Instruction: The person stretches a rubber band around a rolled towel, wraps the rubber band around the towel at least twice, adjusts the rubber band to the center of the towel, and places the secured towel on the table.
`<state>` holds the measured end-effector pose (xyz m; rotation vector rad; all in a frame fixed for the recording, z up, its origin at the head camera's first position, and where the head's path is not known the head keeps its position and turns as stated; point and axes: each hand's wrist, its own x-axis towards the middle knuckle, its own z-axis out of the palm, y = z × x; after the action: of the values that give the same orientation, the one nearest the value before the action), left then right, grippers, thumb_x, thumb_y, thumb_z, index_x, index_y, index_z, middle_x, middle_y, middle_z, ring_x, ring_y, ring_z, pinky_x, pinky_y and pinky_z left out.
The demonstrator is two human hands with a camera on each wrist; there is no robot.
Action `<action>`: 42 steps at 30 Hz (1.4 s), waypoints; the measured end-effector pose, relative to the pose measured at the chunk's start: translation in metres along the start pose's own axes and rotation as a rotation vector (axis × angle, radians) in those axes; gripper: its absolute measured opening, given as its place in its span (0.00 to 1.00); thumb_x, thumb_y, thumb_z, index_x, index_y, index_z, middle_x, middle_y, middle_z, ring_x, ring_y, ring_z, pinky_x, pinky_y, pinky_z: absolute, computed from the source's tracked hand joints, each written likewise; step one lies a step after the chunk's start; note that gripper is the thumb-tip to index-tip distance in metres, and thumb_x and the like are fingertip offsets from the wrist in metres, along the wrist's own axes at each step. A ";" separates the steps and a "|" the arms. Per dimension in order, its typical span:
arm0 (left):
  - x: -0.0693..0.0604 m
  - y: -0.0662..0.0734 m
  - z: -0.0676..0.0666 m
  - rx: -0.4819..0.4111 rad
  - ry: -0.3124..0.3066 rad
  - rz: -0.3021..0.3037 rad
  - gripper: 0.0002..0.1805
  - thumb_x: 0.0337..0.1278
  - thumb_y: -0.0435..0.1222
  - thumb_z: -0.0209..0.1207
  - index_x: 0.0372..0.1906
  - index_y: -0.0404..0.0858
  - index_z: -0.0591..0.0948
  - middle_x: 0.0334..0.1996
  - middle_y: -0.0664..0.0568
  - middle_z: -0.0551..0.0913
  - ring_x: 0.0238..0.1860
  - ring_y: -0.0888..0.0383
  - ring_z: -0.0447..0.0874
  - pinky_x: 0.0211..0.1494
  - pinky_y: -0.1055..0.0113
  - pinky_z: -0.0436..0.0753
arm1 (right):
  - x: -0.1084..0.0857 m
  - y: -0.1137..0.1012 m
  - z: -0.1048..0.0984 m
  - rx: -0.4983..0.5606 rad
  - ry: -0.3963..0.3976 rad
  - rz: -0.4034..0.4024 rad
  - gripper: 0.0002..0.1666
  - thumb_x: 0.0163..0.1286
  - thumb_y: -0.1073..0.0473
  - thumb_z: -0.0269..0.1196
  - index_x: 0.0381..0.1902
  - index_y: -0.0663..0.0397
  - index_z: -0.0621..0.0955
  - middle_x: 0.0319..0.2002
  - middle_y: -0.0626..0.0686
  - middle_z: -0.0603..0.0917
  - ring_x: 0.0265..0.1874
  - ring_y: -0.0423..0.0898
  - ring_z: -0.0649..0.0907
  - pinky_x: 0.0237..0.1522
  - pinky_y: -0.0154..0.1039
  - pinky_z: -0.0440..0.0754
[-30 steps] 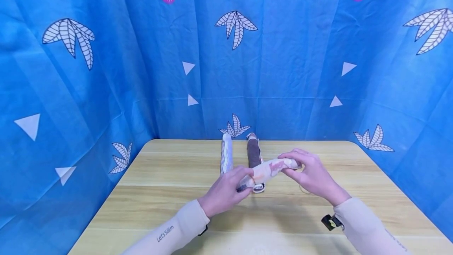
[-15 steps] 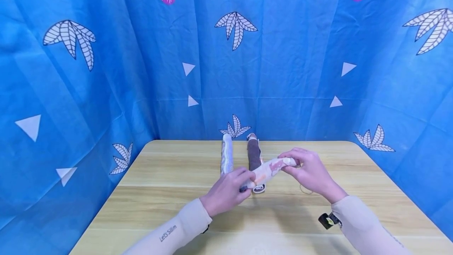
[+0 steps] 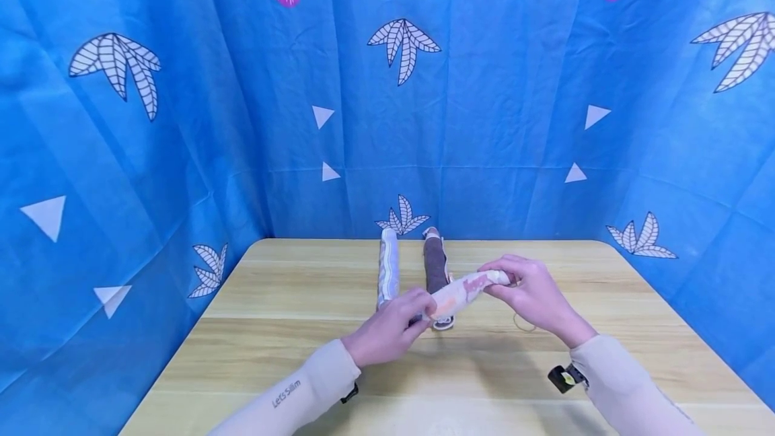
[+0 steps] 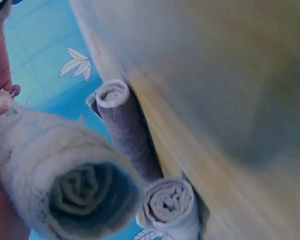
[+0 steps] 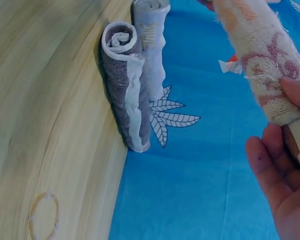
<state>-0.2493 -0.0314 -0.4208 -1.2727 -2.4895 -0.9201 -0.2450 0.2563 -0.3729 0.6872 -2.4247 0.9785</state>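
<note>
Both hands hold a rolled, pale towel with pink and orange patches (image 3: 465,289) above the table. My left hand (image 3: 390,328) grips its lower left end; my right hand (image 3: 533,295) pinches the upper right end between thumb and fingers. In the left wrist view the towel's spiral end (image 4: 85,190) faces the camera. Behind it a dark purple-brown roll with a white edge (image 3: 435,264) lies on the table, partly covered by the held towel. To its left lies a light lavender-grey roll (image 3: 389,268), its near end hidden by my left hand.
A thin yellowish loop (image 5: 31,220) lies on the wooden table (image 3: 290,288), below my right hand in the head view. Blue patterned curtain (image 3: 496,120) surrounds the table's back and sides.
The held towel's left end has slipped further behind my left fingers, which have shifted slightly on it. My right hand stays almost in place, and the two rolls on the table have not moved.
</note>
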 end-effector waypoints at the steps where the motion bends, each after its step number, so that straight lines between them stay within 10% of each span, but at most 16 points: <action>1: 0.001 0.000 0.000 -0.062 -0.011 -0.053 0.05 0.71 0.38 0.58 0.45 0.48 0.73 0.47 0.58 0.78 0.45 0.62 0.78 0.48 0.69 0.80 | 0.000 0.000 0.000 0.007 0.001 0.003 0.16 0.58 0.65 0.74 0.44 0.46 0.88 0.38 0.42 0.87 0.28 0.40 0.79 0.29 0.34 0.78; 6: 0.004 0.003 -0.004 -0.287 -0.004 -0.285 0.14 0.68 0.48 0.61 0.52 0.57 0.71 0.53 0.59 0.79 0.49 0.60 0.78 0.52 0.64 0.79 | 0.003 -0.004 -0.001 0.025 0.014 0.040 0.18 0.59 0.65 0.73 0.47 0.46 0.87 0.42 0.44 0.87 0.33 0.42 0.81 0.32 0.35 0.80; 11: 0.009 0.003 -0.008 -0.326 -0.023 -0.365 0.17 0.63 0.53 0.64 0.52 0.58 0.73 0.54 0.61 0.80 0.47 0.61 0.80 0.51 0.64 0.81 | 0.006 -0.009 -0.001 0.033 0.024 0.088 0.19 0.60 0.62 0.73 0.50 0.45 0.87 0.45 0.46 0.88 0.37 0.43 0.82 0.35 0.35 0.81; 19: 0.010 0.002 -0.020 -0.396 -0.087 -0.429 0.12 0.61 0.47 0.67 0.44 0.54 0.76 0.42 0.59 0.83 0.42 0.57 0.82 0.41 0.62 0.83 | 0.017 -0.016 0.008 0.083 -0.008 0.081 0.20 0.62 0.62 0.72 0.53 0.47 0.85 0.48 0.48 0.87 0.37 0.44 0.83 0.35 0.37 0.83; 31: 0.003 -0.007 -0.032 -0.468 0.047 -0.464 0.14 0.56 0.39 0.69 0.44 0.47 0.76 0.40 0.51 0.81 0.41 0.54 0.80 0.41 0.59 0.84 | 0.032 -0.015 0.015 0.118 -0.062 0.063 0.38 0.69 0.59 0.67 0.74 0.37 0.68 0.48 0.51 0.83 0.36 0.45 0.82 0.38 0.38 0.83; 42: -0.004 -0.036 -0.054 -0.501 0.198 -0.557 0.16 0.57 0.36 0.68 0.45 0.41 0.74 0.39 0.47 0.78 0.39 0.52 0.78 0.40 0.61 0.82 | 0.031 -0.006 0.018 0.113 -0.112 0.060 0.36 0.70 0.64 0.65 0.74 0.42 0.68 0.49 0.51 0.82 0.38 0.44 0.83 0.41 0.39 0.84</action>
<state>-0.2810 -0.0823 -0.3959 -0.5197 -2.5742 -1.7844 -0.2698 0.2301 -0.3644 0.7302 -2.5149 1.1363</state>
